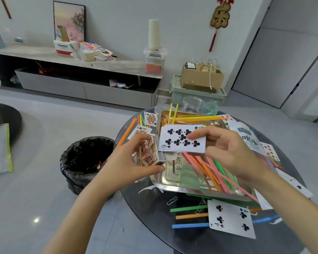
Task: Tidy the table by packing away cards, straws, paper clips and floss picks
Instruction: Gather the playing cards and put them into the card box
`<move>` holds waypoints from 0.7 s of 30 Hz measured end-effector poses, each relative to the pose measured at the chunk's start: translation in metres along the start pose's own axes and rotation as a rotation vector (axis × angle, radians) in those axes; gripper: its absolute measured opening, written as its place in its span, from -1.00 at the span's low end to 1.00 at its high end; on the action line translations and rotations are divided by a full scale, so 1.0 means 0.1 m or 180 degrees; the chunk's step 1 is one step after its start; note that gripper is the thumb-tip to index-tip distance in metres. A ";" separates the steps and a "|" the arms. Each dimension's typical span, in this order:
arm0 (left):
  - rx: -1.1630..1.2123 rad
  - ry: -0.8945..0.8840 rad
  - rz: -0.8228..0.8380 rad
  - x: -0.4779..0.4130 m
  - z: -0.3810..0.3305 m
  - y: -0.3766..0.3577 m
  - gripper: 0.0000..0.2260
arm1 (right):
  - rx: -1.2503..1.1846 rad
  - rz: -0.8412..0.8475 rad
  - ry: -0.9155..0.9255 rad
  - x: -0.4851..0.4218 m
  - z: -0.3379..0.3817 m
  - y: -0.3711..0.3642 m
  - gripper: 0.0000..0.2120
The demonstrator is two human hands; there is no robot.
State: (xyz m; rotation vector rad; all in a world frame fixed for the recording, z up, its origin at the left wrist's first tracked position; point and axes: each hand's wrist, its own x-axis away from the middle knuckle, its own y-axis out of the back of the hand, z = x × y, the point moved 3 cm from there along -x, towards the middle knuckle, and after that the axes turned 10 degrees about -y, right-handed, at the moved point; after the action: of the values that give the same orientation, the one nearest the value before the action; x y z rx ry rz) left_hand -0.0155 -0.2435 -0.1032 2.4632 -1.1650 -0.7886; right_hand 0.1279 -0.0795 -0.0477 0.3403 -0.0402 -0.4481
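Atop round glass table (151,213), grey-floored room: steel tray (173,187) holds straws (209,171), paper clips (174,163). Above tray, left hand (128,162) grips card box (148,152); right hand (228,153) pinches card stack (180,140). Bin (84,158) left of tray.

A: Was there free room on the table (152,211)?
B: Little. Tray (173,187) filled the middle, straws (209,168) heaped across it, jar (192,105) blocked the far edge. Bare glass lay front-left only, near the bin (86,158).

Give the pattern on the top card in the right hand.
Card: black clubs on white, a nine. Head view.
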 end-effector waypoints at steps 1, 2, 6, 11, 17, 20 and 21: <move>-0.0045 -0.0053 0.0001 -0.01 -0.02 -0.02 -0.43 | -0.0226 0.0085 -0.0081 0.01 -0.01 0.02 -0.77; -0.0099 -0.0111 0.0001 -0.01 -0.03 -0.02 -0.44 | -0.0452 0.0041 -0.0132 0.00 0.00 0.03 -0.82; -0.0320 -0.0329 -0.0003 -0.04 -0.11 -0.09 -0.44 | -0.0445 -0.0861 -0.0199 -0.07 0.00 0.15 -0.95; -0.0412 -0.0446 0.0043 -0.07 -0.15 -0.13 -0.43 | 0.0035 -0.0576 -0.0459 -0.15 -0.01 0.10 -0.80; -0.0463 -0.0446 0.0094 -0.07 -0.14 -0.15 -0.44 | -0.0006 -0.0590 -0.0423 -0.14 -0.07 0.01 -0.63; -0.0461 -0.0449 0.0083 -0.07 -0.12 -0.14 -0.43 | 0.0093 -0.0637 -0.0418 -0.12 -0.08 -0.02 -0.71; -0.0458 -0.0453 0.0081 -0.07 -0.11 -0.14 -0.43 | 0.0102 -0.0644 -0.0426 -0.12 -0.08 -0.03 -0.72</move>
State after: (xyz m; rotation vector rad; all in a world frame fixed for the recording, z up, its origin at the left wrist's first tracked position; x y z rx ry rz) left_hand -0.0037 -0.2284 -0.0984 2.3030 -1.1422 -1.0175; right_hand 0.1166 -0.0742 -0.0561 0.3470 -0.1445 -0.6709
